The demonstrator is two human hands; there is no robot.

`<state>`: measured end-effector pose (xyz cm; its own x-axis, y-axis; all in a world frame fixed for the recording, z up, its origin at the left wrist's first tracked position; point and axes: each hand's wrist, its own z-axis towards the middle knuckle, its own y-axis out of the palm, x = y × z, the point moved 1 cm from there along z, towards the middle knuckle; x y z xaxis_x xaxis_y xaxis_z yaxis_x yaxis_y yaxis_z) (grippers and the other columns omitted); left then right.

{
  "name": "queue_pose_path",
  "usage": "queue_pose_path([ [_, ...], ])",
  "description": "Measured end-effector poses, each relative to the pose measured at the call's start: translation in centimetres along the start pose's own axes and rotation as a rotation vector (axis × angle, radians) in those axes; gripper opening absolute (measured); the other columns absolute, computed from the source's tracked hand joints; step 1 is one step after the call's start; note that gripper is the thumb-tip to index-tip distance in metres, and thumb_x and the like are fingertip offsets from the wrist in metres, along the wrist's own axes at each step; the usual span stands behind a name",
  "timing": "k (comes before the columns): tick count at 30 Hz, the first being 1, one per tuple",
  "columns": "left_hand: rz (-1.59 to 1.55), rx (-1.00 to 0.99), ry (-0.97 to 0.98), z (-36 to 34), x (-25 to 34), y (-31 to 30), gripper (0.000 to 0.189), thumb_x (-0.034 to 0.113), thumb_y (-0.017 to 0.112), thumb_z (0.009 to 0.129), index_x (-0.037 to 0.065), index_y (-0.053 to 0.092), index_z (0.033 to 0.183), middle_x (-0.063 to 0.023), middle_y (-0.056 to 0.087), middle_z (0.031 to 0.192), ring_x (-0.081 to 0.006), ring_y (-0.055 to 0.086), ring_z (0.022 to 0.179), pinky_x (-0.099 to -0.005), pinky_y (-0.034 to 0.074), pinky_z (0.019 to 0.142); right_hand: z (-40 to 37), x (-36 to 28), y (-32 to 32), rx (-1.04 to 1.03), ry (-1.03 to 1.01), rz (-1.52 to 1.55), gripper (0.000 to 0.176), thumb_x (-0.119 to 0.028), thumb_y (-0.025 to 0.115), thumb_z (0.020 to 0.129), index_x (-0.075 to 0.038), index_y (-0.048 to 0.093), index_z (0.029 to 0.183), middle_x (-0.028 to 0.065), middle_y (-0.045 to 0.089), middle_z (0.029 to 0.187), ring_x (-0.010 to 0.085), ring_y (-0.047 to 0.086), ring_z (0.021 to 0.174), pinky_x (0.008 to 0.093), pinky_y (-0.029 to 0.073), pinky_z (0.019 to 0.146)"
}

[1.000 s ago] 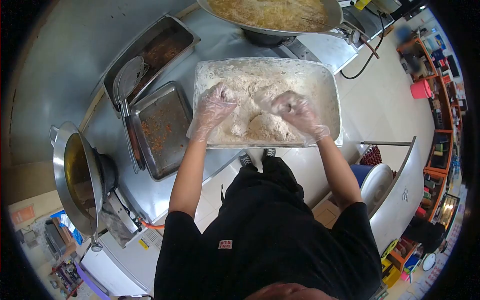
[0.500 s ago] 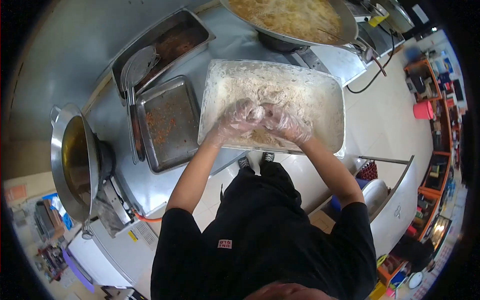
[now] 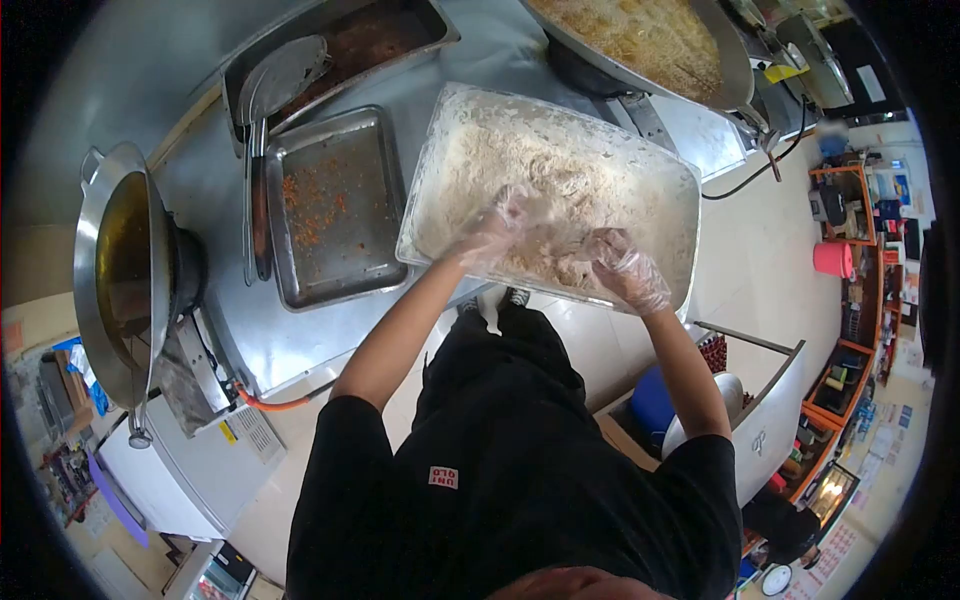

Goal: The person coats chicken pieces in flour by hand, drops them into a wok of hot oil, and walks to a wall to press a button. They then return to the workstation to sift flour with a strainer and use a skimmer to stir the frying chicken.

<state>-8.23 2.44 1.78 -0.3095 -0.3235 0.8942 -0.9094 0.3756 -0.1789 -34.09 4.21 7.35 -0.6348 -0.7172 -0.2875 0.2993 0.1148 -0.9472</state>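
Note:
A rectangular metal tub (image 3: 682, 178) holds a bed of pale flour (image 3: 480, 150) with clumps in it. Both hands are over it in clear plastic gloves dusted with flour. My left hand (image 3: 505, 228) is just left of the middle, its fingers smeared by motion. Near the tub's front right, my right hand (image 3: 625, 268) has its fingers curled down at the flour; I cannot tell what is in them. A floury clump (image 3: 573, 270) lies between the two hands.
A shallow tray (image 3: 345, 262) with orange crumbs stands to the left. Behind it, a deep pan (image 3: 440, 35) carries a skimmer (image 3: 285, 75). Woks of oil stand at the far left (image 3: 125, 250) and back right (image 3: 640, 40). Another person (image 3: 785, 525) is at lower right.
My hands were together over the middle of the tub and have come apart, the right one moving right and down. The whole view has shifted and turned a little.

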Motion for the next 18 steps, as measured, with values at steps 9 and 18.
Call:
queue_pose_path([
  [9, 0.517, -0.031, -0.098, 1.5, 4.1, -2.2, 0.064, 0.049, 0.051, 0.085, 0.007, 0.043, 0.132, -0.0207, 0.057, 0.119, -0.027, 0.061, 0.101, -0.0415, 0.044, 0.091, -1.4, 0.5, -1.4, 0.08, 0.282, 0.125, 0.032, -0.005, 0.068, 0.066, -0.009, 0.055, 0.095, 0.0121, 0.057, 0.1, 0.034, 0.058, 0.09, 0.0414, 0.05, 0.075],
  [18, 0.165, 0.083, 0.209, 6.6, 0.2, -1.9, 0.03, 0.012, 0.047, 0.091, 0.004, 0.054, 0.119, -0.0208, 0.057, 0.114, -0.0288, 0.055, 0.11, -0.0354, 0.047, 0.093, -2.7, 0.0, -3.7, 0.184, 0.329, 0.172, 0.035, -0.003, 0.069, 0.065, -0.009, 0.055, 0.097, 0.0143, 0.056, 0.1, 0.0353, 0.059, 0.087, 0.0414, 0.049, 0.071],
])
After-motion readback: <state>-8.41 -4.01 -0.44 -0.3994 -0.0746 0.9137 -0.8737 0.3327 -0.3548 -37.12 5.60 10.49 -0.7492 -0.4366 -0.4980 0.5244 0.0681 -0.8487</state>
